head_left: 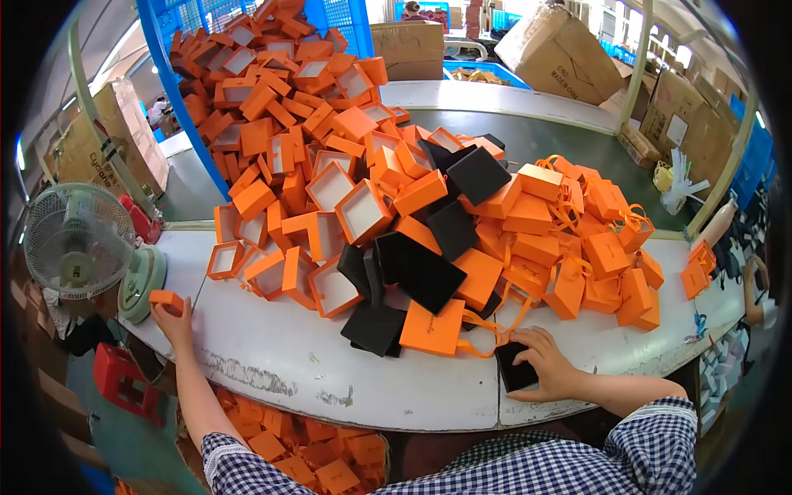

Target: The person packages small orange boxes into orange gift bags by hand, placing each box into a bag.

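At the table's left edge, my left hand (173,323) is closed round a small orange box (167,300). My right hand (544,363) grips a black foam pad (516,370) near the front edge, thumb and fingers on its sides. Just beyond that hand lies an orange box (433,328) with orange ribbon (495,330) trailing from it. More black pads (421,271) sit in the middle of the pile, some on top of orange boxes. Open orange box parts with pale insides (332,188) heap up to the left, and ribboned boxes (606,254) to the right.
A tipped blue crate (186,107) pours out orange boxes at the back left. A fan (78,239) stands by the left table edge, a red stool (124,379) below it. Under the table a carton holds orange boxes (330,462). Large cartons (561,54) stand behind.
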### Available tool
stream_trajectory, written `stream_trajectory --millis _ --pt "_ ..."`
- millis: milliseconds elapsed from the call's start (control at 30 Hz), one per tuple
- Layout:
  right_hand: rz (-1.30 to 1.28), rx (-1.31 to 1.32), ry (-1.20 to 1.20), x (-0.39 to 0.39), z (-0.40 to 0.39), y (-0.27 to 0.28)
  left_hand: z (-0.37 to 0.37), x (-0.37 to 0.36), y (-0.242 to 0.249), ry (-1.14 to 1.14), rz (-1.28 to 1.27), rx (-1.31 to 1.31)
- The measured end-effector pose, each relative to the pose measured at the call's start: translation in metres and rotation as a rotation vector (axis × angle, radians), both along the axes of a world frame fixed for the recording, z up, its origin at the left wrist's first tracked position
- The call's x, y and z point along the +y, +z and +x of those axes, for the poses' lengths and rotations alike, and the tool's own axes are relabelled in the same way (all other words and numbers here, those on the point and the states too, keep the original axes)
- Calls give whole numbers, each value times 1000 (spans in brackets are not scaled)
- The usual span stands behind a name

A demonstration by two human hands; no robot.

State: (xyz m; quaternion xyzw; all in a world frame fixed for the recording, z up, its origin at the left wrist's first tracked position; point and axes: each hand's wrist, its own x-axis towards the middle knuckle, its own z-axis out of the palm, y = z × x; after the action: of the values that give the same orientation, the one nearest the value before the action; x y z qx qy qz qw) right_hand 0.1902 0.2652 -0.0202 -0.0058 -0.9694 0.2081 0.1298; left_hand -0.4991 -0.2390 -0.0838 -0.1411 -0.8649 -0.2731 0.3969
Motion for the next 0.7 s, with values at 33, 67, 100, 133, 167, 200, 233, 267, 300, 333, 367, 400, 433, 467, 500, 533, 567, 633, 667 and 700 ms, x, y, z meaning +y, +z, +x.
stream_trajectory --millis 33,67,100,133,167,200,233,267,300,333,367,400,433,467,500,533,567,633,667,700 --pt "6 2 -6 0 -1 0 -6 7 0 -65 13 60" --pt "2 -9 -9 0 -1 0 -10 14 1 -73 22 61" --pt "-6 -23 -15 -1 1 1 -20 14 -5 -17 -145 -114" --pt "-6 -25 -26 -1 1 1 -26 16 -11 38 -317 -287" --pt "-12 -20 -21 -1 1 0 -28 20 -21 27 -322 -288" --pt "-21 -18 -11 -1 3 0 -24 23 -29 -19 -332 -172" --pt "-27 -20 -15 -2 4 0 -21 23 -34 -62 -339 -54" --pt "-42 -17 -10 -1 3 1 -19 17 -32 -63 -345 -52" --pt "-57 -15 0 0 3 2 -8 9 -23 -104 -344 -150" --pt "-61 -13 6 1 2 4 3 2 -14 -142 -341 -247" --pt "-69 -2 6 0 2 5 13 -1 -5 -134 -349 -246" --pt "-80 5 8 0 3 5 26 -6 3 -154 -176 -191" --pt "-97 -7 27 2 3 6 47 -13 5 -164 -7 -146" --pt "-113 19 28 5 1 6 72 -9 9 -310 203 -192" --pt "-139 33 44 5 0 2 120 12 27 -472 199 -193" --pt "-145 49 2 4 1 -3 169 34 46 -638 197 -208" --pt "-146 76 17 3 -1 -3 232 62 62 -752 189 -274" --pt "-276 94 -54 7 4 -16 345 114 78 -893 194 -442" --pt "-321 121 -2 6 -2 -10 387 135 85 -1022 99 -419" --pt "-363 156 34 0 -12 4 419 153 75 -1164 121 -403"
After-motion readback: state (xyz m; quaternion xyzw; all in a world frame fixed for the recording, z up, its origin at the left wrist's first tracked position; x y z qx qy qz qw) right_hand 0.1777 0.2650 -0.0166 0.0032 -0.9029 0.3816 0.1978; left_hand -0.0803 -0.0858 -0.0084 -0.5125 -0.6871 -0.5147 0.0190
